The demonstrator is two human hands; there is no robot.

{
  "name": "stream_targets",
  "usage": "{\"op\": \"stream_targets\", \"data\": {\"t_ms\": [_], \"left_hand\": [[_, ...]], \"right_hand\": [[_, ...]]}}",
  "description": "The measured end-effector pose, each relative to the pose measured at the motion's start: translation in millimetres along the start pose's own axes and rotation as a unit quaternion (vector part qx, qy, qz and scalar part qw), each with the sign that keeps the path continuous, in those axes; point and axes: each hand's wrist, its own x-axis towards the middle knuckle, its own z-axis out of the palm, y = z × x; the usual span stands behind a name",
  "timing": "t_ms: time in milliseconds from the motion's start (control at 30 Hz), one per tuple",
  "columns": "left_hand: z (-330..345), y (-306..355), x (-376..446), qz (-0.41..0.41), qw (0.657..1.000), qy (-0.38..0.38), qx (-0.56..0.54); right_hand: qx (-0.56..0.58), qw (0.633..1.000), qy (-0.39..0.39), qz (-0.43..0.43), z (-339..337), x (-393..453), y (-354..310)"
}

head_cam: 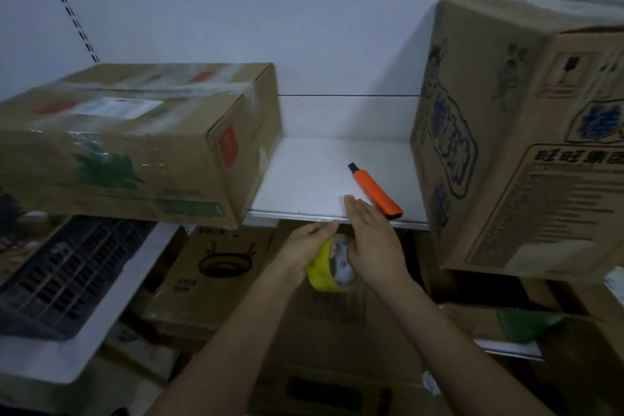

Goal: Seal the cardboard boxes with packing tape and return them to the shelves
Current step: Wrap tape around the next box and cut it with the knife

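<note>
A yellow roll of packing tape [329,265] hangs just below the front edge of the white shelf [317,176]. My left hand [309,243] grips the roll from the left. My right hand [369,240] lies against its right side, fingers stretched up over the shelf edge. A taped cardboard box [135,142] lies on the shelf at the left. A taller printed cardboard box [526,145] stands at the right. An orange box cutter [376,191] lies on the shelf between them, just beyond my right fingertips.
Below the shelf sit more cardboard boxes [223,273], one printed with a pan. A dark slatted crate [64,273] rests on a lower white shelf at the left. Slotted uprights [67,7] run up the white back wall.
</note>
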Motion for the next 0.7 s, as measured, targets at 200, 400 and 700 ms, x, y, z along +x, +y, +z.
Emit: {"op": "stream_targets", "data": {"t_ms": [200, 400, 700], "left_hand": [[-64, 65, -27, -0.231, 0.956, -0.174, 0.055], [-58, 88, -57, 0.063, 0.977, -0.085, 0.187], [15, 151, -101, 0.336, 0.866, -0.201, 0.311]], "right_hand": [[0.037, 0.999, -0.007, 0.033, 1, 4, -2], [0.405, 0.891, 0.002, 0.206, -46, 18, -55], [0.251, 0.927, 0.221, 0.172, -169, 9, -89]]}}
